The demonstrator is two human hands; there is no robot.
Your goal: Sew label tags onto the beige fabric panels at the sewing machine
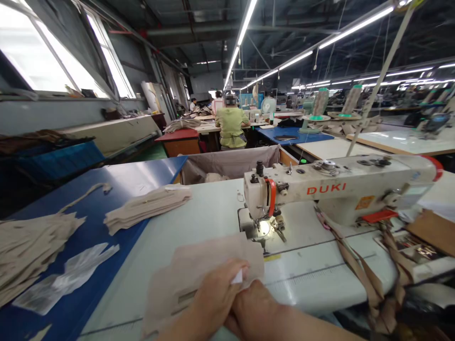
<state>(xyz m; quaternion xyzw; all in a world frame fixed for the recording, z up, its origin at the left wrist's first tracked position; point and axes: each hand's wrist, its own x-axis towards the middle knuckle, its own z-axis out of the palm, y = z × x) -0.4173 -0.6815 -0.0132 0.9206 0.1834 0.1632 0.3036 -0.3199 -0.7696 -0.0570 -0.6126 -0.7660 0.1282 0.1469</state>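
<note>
A beige fabric piece with a narrow slit lies on the pale sewing table, just left of the needle area. My left hand rests over its near part with curled fingers, gripping the cloth. Between my two hands, a small white tag shows by the left fingertips. My right hand is closed at the near edge of the same cloth, beside the left one; its fingertips are hidden. Ahead stands the sewing machine, its lamp lit at the needle.
A stack of beige pieces lies across the table seam, with a larger pile and a clear plastic bag on the blue table. Beige strips hang at right. A person sits farther ahead.
</note>
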